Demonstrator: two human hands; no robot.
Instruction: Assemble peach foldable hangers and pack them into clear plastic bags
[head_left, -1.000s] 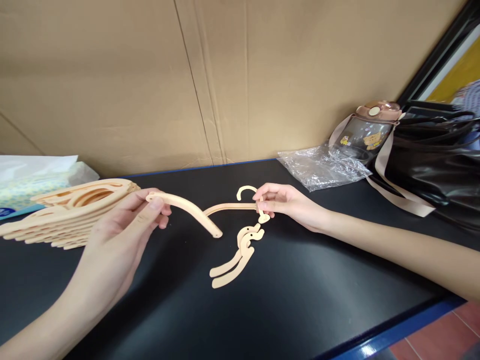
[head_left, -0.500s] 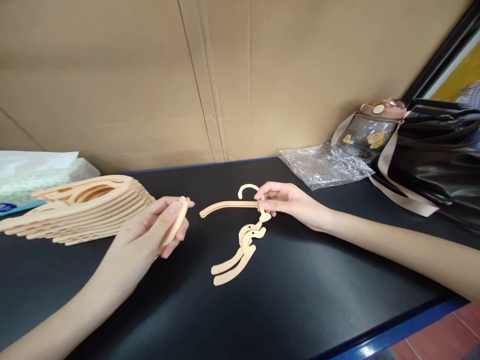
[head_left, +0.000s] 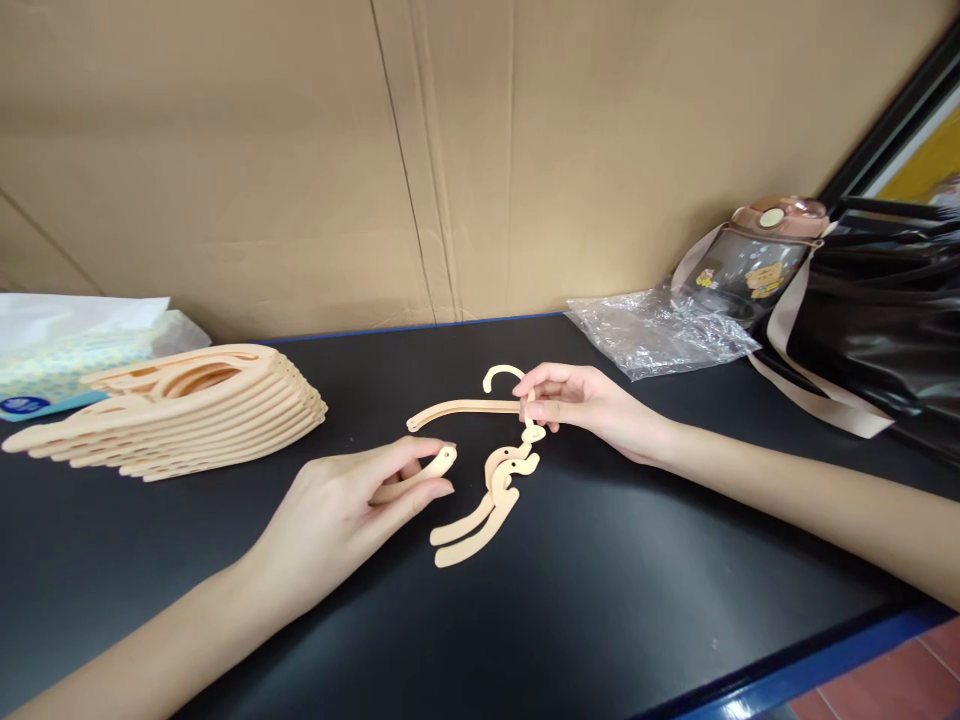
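My left hand [head_left: 341, 515] pinches a beige hanger arm piece [head_left: 444, 460] between thumb and fingers, its end with a small hole pointing right. My right hand [head_left: 589, 405] is closed on a beige folding hanger at the joint of its hook [head_left: 501, 370] and one long grooved arm [head_left: 461, 407], which stretches left. My fingers partly hide that joint. Just below, two curved beige hanger pieces [head_left: 474, 548] with small dark holes overlap on the black table [head_left: 600, 620]. The left hand's piece is apart from the hanger.
A stack of beige hangers [head_left: 225, 430] lies at the left, before a tissue pack [head_left: 75, 350]. At the back right are a crinkled clear plastic bag [head_left: 660, 335], a strapped water bottle [head_left: 750, 265] and a black bag [head_left: 900, 310]. Cardboard [head_left: 300, 160] stands behind the table.
My left hand has moved right, nearer the hanger, and turned so the piece's holed end points right. My right hand keeps its hold in nearly the same place.
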